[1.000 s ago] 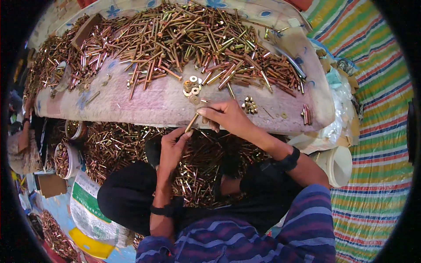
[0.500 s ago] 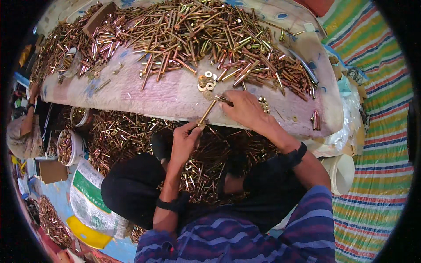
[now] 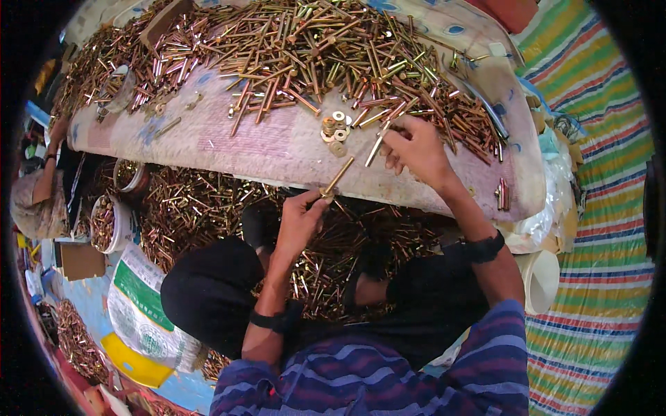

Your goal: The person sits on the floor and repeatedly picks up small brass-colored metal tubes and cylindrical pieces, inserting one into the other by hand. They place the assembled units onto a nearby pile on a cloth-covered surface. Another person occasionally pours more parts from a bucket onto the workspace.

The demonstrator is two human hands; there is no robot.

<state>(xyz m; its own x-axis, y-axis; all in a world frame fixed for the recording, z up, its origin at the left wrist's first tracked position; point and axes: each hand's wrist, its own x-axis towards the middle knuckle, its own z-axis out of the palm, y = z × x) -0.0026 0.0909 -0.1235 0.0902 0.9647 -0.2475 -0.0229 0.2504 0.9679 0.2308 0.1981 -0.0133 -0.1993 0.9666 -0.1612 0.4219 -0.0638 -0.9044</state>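
Observation:
My left hand [image 3: 301, 220] pinches the lower end of a long gold-coloured bolt [image 3: 340, 176] between thumb and fingers. The bolt tilts up and to the right over the front edge of the cushioned worktop. Above and right of it, my right hand [image 3: 419, 150] grips a shiny slim metal sleeve or rod [image 3: 375, 147], its lower end apart from the bolt's tip. A small cluster of washers [image 3: 337, 133] lies on the worktop [image 3: 215, 154] just left of my right hand. A big heap of bolts and sleeves [image 3: 312, 52] covers the far side.
Beneath the worktop a pile of bolts [image 3: 187, 215] spreads around my legs. White buckets [image 3: 125, 225] and a white-green sack [image 3: 149, 312] are on the left; another white bucket [image 3: 541, 281] is on the right. A person's arm [image 3: 50, 166] shows at far left, beside striped sheeting [image 3: 596, 277] opposite.
My right hand has left the bolt's upper end and moved up and right, now showing a metal sleeve or rod in its fingers. My left hand still holds the bolt, shifted slightly right.

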